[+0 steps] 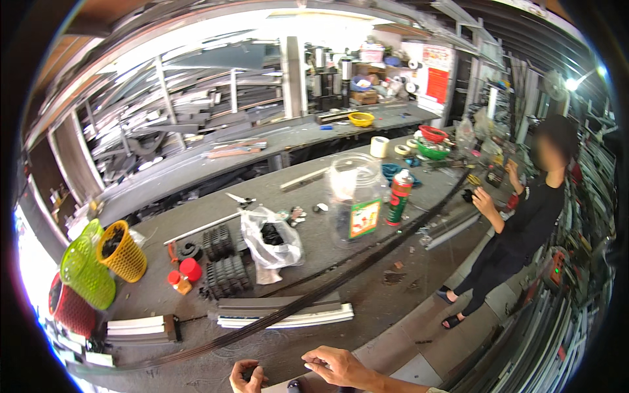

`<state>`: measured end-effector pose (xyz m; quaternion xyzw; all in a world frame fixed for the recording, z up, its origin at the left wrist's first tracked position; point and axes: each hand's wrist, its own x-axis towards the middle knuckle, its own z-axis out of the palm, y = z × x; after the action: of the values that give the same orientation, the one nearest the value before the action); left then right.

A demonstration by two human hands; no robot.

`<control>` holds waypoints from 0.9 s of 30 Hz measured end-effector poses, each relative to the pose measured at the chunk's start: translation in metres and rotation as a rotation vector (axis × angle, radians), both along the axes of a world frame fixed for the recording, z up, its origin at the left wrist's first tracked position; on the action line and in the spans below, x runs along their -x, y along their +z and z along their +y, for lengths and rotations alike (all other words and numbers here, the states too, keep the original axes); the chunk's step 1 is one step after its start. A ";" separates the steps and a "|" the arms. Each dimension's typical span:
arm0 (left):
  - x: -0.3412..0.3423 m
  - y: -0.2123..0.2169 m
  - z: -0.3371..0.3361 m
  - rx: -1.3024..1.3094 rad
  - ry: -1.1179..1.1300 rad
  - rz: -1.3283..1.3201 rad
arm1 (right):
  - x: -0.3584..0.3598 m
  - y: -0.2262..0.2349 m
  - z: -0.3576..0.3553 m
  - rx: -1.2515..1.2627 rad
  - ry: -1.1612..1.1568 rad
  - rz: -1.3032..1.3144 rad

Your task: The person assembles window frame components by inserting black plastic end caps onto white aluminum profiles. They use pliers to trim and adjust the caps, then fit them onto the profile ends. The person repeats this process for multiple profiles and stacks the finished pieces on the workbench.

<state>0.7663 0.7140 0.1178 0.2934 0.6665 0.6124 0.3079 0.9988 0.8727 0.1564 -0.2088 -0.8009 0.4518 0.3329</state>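
Note:
At the bench's near edge, low in the view, my left hand [246,378] is curled, with a small dark thing partly showing between thumb and fingers. Just to its right, my right hand [335,365] has its fingertips pressed together; what they pinch, if anything, is too small to make out. The hands are apart. Beyond them a bundle of long dark strips [288,308] curves across the bench from near left to far right. Short white and grey profile pieces [285,319] lie beside the strips.
A clear plastic jar [354,203], a spray can [398,198], a white plastic bag [270,242] and black ridged parts [226,275] stand on the bench [308,268]. Plastic baskets [124,252] are at left. A co-worker [524,216] stands at right, holding a small black part.

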 end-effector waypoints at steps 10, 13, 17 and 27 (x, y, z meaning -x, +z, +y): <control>0.095 0.035 -0.076 -0.255 0.303 -0.117 | 0.127 0.055 0.006 -0.218 0.110 -0.062; 0.155 0.050 -0.094 -0.362 0.168 -0.168 | 0.202 0.079 0.011 -0.359 0.076 -0.014; 0.227 0.060 -0.113 -0.424 0.062 -0.167 | 0.327 0.088 0.033 -0.431 0.059 -0.053; 0.319 0.054 -0.143 -0.529 -0.069 -0.431 | 0.585 0.057 0.125 -0.710 -0.201 -0.643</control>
<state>0.4475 0.5715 0.1715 0.2493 0.3938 0.8010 0.3756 0.4142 0.9978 0.2133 -0.2876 -0.9436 0.0291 0.1616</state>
